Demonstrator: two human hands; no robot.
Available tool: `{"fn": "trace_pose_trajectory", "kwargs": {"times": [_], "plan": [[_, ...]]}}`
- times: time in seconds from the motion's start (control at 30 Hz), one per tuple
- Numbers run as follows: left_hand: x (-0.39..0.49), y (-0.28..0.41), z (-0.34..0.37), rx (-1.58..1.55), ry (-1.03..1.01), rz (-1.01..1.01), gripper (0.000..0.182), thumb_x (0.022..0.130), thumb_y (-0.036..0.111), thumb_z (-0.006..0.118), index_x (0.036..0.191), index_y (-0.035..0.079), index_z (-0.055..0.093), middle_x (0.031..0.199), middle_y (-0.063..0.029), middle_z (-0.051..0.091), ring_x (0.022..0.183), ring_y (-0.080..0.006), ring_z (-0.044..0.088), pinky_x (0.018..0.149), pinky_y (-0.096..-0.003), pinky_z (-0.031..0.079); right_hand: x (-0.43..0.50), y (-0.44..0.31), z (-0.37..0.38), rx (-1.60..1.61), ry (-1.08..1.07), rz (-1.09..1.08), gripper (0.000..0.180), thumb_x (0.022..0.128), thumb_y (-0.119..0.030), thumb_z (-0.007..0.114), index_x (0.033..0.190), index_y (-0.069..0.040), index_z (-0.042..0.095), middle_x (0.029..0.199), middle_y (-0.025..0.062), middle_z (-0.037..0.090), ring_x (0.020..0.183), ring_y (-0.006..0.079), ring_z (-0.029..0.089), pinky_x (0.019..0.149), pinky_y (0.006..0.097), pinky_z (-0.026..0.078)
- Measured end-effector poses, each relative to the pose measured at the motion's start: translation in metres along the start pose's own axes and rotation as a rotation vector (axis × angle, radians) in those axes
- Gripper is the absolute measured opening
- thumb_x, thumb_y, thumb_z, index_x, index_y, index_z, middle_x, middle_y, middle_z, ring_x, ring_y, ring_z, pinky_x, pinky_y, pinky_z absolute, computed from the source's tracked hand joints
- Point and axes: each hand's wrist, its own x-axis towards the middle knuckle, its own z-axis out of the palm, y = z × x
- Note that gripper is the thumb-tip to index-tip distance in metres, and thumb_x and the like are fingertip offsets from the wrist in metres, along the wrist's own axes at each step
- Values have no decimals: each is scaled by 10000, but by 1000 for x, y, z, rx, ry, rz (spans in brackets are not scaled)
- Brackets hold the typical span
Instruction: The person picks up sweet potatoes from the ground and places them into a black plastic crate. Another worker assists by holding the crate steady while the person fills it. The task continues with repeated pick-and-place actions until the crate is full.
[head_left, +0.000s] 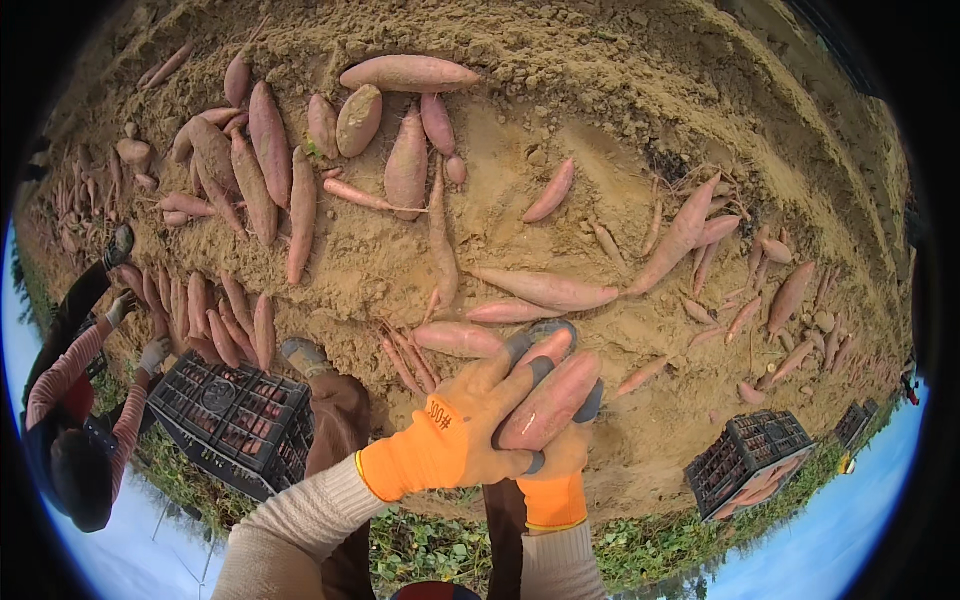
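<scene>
Both my hands wear orange gloves with dark fingertips and are close together in front of me. My left hand (465, 427) grips a slim sweet potato (549, 346) between its fingers, and its thumb lies against a thicker sweet potato (551, 401). My right hand (574, 442), partly hidden behind that thicker one, holds it from below and behind. Just beyond my hands, a sweet potato (457, 340) lies on the soil beside a long one (547, 289) and a thin one (510, 311).
Many sweet potatoes (270, 142) lie on the sandy soil, left and right. A black crate (225, 405) of sweet potatoes stands near my left leg, another (750, 457) at the right. A co-worker (82, 420) in a striped top bends at the far left. Green vines (427, 547) grow below.
</scene>
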Motion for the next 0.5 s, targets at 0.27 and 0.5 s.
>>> {"fn": "trace_pose_trajectory", "kwargs": {"times": [0.27,0.5], "plan": [[56,-78,-114,-109,821,-407,500,938,205,661,1379,-17,580,1254,-198,684,1156,-280,662,973,-367,520,-7,-12,23,431,87,358,550,1066,-468,466,1408,-38,451,1404,143,498,1242,309,555,1037,440,506],[159,-126,-139,521,699,-855,772,853,387,748,1498,81,454,1418,-222,557,1323,-362,542,1125,-456,425,-3,10,22,-19,101,188,577,1062,-489,465,1407,-27,457,1360,144,530,1195,295,579,997,423,519]]}}
